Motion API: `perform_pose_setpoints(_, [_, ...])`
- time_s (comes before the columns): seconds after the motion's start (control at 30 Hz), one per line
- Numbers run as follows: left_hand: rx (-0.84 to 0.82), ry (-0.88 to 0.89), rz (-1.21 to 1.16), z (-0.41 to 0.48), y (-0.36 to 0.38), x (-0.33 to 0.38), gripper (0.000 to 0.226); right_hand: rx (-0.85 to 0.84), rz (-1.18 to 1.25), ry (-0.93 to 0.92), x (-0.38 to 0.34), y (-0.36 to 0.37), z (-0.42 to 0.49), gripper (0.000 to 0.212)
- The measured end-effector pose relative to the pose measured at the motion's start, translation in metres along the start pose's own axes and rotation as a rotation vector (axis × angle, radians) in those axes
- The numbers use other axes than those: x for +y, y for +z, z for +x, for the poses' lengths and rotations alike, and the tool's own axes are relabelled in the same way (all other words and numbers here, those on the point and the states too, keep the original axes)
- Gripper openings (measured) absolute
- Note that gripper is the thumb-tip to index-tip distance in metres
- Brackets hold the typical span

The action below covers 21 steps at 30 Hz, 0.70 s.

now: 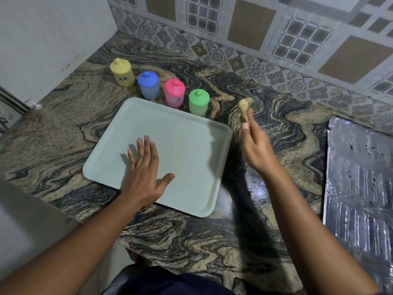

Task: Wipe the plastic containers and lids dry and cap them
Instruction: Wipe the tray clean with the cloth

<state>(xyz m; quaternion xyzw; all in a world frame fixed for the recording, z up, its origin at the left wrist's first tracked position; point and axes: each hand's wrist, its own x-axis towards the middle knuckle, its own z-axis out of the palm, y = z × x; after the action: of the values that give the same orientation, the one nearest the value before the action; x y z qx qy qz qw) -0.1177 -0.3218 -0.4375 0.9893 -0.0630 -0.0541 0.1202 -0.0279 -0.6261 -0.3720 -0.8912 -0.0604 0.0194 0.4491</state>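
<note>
Several capped plastic containers stand in a row behind the tray: yellow (122,72), blue (148,84), pink (174,93) and green (198,102), each with its lid on. The pale green tray (187,145) lies bare on the counter. My left hand (144,167) rests flat on the tray with fingers straight and spread. My right hand (256,145) is raised to the right of the tray and pinches a crumpled tan cloth (244,107), which sticks up above the fingers, just right of the green container.
The marbled stone counter (276,128) runs back to a tiled wall. A ribbed steel drainboard (359,177) lies at the right. The counter's front edge (191,258) is near my body, and a white wall stands at the left.
</note>
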Motion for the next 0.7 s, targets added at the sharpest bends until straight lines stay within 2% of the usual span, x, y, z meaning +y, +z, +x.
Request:
perform_pose_setpoints(0.07, [0.008, 0.0, -0.011, 0.0, 0.0, 0.0, 0.104, -0.105, -0.233, -0.012, 0.002, 0.01, 0.008, 0.058])
perform_pose_setpoints(0.13, [0.008, -0.006, -0.018, 0.0, 0.0, 0.001, 0.104, -0.333, -0.421, -0.051, 0.012, 0.026, 0.008, 0.06])
perform_pose_setpoints(0.2, [0.012, -0.018, -0.024, 0.0, 0.0, 0.001, 0.104, -0.466, -0.575, -0.096, 0.024, 0.039, 0.002, 0.061])
perform_pose_setpoints(0.4, [0.003, -0.083, -0.036, 0.001, 0.003, 0.001, 0.105, -0.511, -0.529, -0.179, 0.028, 0.044, -0.037, 0.079])
perform_pose_setpoints(0.57, [0.018, -0.095, -0.029, 0.001, 0.003, 0.001, 0.104, -0.548, -0.462, -0.2, 0.021, 0.054, -0.084, 0.084])
perform_pose_setpoints(0.7, [0.026, -0.088, -0.04, 0.001, 0.003, 0.001, 0.104, -0.587, -0.442, -0.185, 0.017, 0.06, -0.113, 0.079])
